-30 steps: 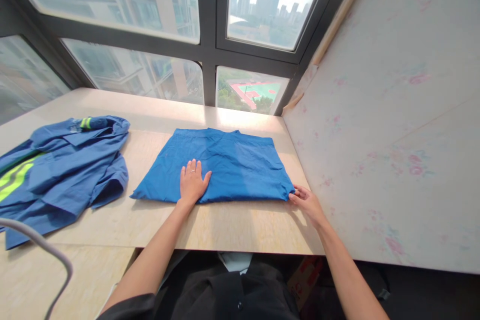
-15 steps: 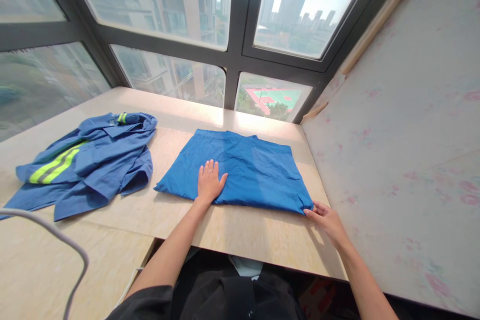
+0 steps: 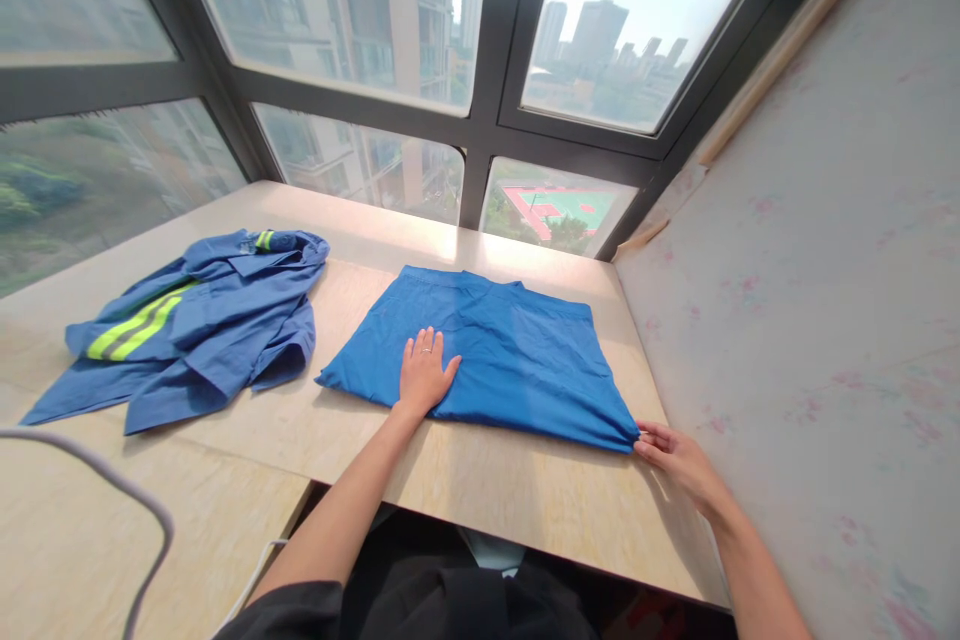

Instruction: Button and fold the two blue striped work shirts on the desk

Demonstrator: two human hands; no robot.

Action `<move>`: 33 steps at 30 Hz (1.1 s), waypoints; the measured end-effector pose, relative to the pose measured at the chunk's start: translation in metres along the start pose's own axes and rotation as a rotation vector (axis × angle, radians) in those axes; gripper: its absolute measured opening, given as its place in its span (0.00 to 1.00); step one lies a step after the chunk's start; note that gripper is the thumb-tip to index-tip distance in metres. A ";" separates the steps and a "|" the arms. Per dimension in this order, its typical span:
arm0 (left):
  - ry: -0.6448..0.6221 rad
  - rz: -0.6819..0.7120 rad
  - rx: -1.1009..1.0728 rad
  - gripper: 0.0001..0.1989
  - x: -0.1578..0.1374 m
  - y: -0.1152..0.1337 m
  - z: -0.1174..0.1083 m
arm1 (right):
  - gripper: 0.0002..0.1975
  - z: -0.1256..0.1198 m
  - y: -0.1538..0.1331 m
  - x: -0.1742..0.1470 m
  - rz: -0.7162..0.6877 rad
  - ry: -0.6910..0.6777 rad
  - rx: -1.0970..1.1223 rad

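A folded blue garment [image 3: 517, 350] lies on the pale tabletop in front of me, with small wrinkles across its upper layer. My left hand [image 3: 427, 372] rests flat on its left half near the front edge, fingers stretched out, a ring on one finger. At the front right corner, my right hand [image 3: 670, 450] pinches the cloth between thumb and fingers. That corner is drawn out to a point, with creases running toward the fingers. What kind of garment it is I cannot tell from the folded shape.
To the left lies a crumpled blue work jacket [image 3: 217, 320] with yellow-green reflective bands. A grey cable [image 3: 142, 490] curves over the tabletop [image 3: 480, 475] at the lower left. Dark-framed windows [image 3: 480, 130] stand behind, and a flower-patterned wall [image 3: 810, 320] borders the right side.
My right hand has pulled the garment's front right corner outward, to the right and slightly toward me. My left hand has stayed flat on the cloth. The camera view has shifted slightly.
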State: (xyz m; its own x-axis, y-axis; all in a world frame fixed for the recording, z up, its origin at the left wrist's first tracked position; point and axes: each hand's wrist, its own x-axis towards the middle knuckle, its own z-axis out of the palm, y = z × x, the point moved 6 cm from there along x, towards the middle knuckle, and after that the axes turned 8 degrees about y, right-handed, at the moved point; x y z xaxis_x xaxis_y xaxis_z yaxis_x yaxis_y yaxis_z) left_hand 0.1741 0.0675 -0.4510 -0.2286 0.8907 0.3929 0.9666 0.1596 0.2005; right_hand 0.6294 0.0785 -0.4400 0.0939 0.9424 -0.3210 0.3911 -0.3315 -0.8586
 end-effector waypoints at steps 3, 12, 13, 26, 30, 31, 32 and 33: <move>0.002 -0.002 0.003 0.33 0.000 0.000 0.001 | 0.21 -0.005 -0.001 0.012 -0.117 0.075 -0.194; -0.009 -0.008 0.008 0.33 0.000 0.002 0.000 | 0.20 0.102 -0.086 -0.016 -0.822 0.236 -0.390; -0.010 -0.011 -0.002 0.33 0.001 0.002 0.000 | 0.20 0.131 -0.093 -0.021 -0.884 0.158 -0.388; -0.013 -0.067 0.082 0.31 -0.020 -0.124 -0.040 | 0.27 0.178 -0.059 0.002 -0.977 0.026 -0.563; -0.050 -0.077 0.086 0.30 -0.026 -0.154 -0.047 | 0.26 0.129 -0.037 0.015 -0.937 0.134 -0.564; -0.053 -0.079 0.078 0.30 -0.026 -0.156 -0.048 | 0.26 0.121 -0.033 0.018 -0.941 0.150 -0.573; -0.052 -0.082 0.071 0.30 -0.026 -0.157 -0.048 | 0.26 0.115 -0.029 0.020 -0.947 0.161 -0.586; -0.046 -0.087 0.062 0.29 -0.025 -0.157 -0.049 | 0.27 0.111 -0.026 0.021 -0.953 0.168 -0.602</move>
State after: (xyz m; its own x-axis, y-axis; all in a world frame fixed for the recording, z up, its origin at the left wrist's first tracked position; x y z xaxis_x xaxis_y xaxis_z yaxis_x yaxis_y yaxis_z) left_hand 0.0224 -0.0009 -0.4486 -0.3074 0.8908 0.3346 0.9491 0.2614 0.1759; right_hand 0.5193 0.1022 -0.4688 -0.3730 0.8083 0.4555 0.7407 0.5550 -0.3785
